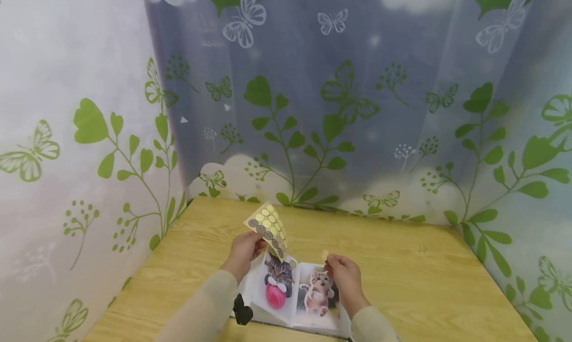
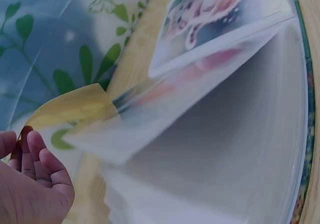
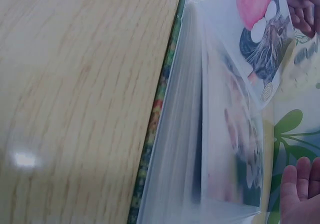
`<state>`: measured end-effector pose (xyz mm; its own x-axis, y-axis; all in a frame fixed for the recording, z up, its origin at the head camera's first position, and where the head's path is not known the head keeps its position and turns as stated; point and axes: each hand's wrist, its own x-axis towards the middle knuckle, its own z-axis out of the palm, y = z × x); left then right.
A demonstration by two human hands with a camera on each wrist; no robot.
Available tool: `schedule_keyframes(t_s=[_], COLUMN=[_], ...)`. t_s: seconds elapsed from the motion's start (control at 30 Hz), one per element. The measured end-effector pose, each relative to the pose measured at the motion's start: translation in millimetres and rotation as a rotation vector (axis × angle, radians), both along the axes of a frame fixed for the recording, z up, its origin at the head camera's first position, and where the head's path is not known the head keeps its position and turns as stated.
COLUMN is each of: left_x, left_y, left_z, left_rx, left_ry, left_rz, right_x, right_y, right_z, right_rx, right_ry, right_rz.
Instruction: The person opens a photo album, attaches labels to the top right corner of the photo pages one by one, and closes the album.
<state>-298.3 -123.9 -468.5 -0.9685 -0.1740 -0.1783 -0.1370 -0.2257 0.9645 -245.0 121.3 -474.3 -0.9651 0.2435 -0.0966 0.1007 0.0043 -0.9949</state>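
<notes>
The album (image 1: 295, 295) lay open on the table (image 1: 402, 272) right in front of the person, between the two forearms and just under both hands. Its left page showed a grey kitten photo (image 1: 278, 277) with a pink ball, and its right page a tabby kitten photo (image 1: 318, 292); the right wrist view showed the thick stack of clear sleeves from the edge, with the album's patterned cover against the wood. A small black heart shape (image 1: 243, 309) sat at the album's near left corner, beside the left sleeve. The right hand (image 1: 344, 275) hovered just above the right page, its thumb and forefinger closed together on a tiny yellow sticker (image 1: 324, 255) held up at the fingertips. The left hand (image 1: 245, 247) was a little farther out, above the album's left edge, fingers pinched on the lower corner of a yellow sticker sheet (image 1: 269, 229), which stood tilted up and away from that grip; rows of round dots covered it, some gold and some grey. In the left wrist view the sheet (image 2: 75, 106) curled over the fingers (image 2: 35, 154). Beyond both hands lay the bare far half of the table, and behind it hung a curtain (image 1: 339, 94) printed with green leaves and butterflies.
</notes>
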Motion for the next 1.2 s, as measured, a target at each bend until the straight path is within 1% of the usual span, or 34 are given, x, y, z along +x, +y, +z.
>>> schedule_keyframes(t_s=[0.13, 0.27, 0.33, 0.4, 0.47, 0.53, 0.6, 0.63, 0.7, 0.77, 0.87, 0.93, 1.03, 1.2], left_x=[0.3, 1.8, 4.1, 6.0, 8.1, 8.9, 10.3, 11.3, 12.1, 14.4, 15.9, 15.5, 12.7, 7.4], left_y=[-14.8, -34.3, -44.5, -54.0, -61.3, -68.0, -72.6, -74.2, -76.7, -77.9, -78.2, -76.9, -72.9, -62.9], left_z=[-4.2, -13.3, -19.8, -26.8, -31.3, -33.5, -32.3, -31.0, -28.7, -28.3, -28.3, -27.4, -24.6, -17.4], left_rx=[0.076, 0.125, 0.12, 0.095, 0.074, 0.058, 0.052, 0.042, 0.027, -0.005, -0.056, -0.08, -0.096, -0.104], left_ry=[0.0, 0.001, -0.013, -0.033, -0.055, -0.07, -0.09, -0.109, -0.152, -0.217, -0.3, -0.329, -0.315, -0.229], left_rz=[0.068, 0.121, 0.152, 0.188, 0.216, 0.222, 0.201, 0.18, 0.137, 0.113, 0.109, 0.117, 0.1, 0.039], right_x=[0.1, 1.5, 3.5, 4.9, 4.6, 2.9, 0.6, -0.6, -2.3, -2.2, -1.3, -0.7, -1.3, -2.5], right_y=[1.2, 1.9, 2.7, 4.3, 6.1, 8.4, 10.1, 10.8, 11.8, 12.1, 12.4, 13.3, 15.3, 18.0], right_z=[-0.5, -0.6, -1.8, -4.3, -6.6, -7.5, -7.5, -7.2, -6.3, -6.3, -6.5, -6.6, -7.0, -7.0], right_rx=[-0.004, -0.02, -0.02, -0.015, -0.001, 0.009, 0.014, 0.018, 0.019, 0.02, 0.026, 0.024, 0.015, 0.003], right_ry=[0.001, 0.003, -0.001, 0.0, 0.0, -0.001, -0.004, -0.004, -0.003, -0.007, -0.025, -0.038, -0.04, -0.031], right_rz=[-0.002, 0.008, 0.009, 0.011, 0.005, 0.003, -0.002, -0.003, -0.008, -0.009, -0.01, -0.008, -0.014, -0.017])
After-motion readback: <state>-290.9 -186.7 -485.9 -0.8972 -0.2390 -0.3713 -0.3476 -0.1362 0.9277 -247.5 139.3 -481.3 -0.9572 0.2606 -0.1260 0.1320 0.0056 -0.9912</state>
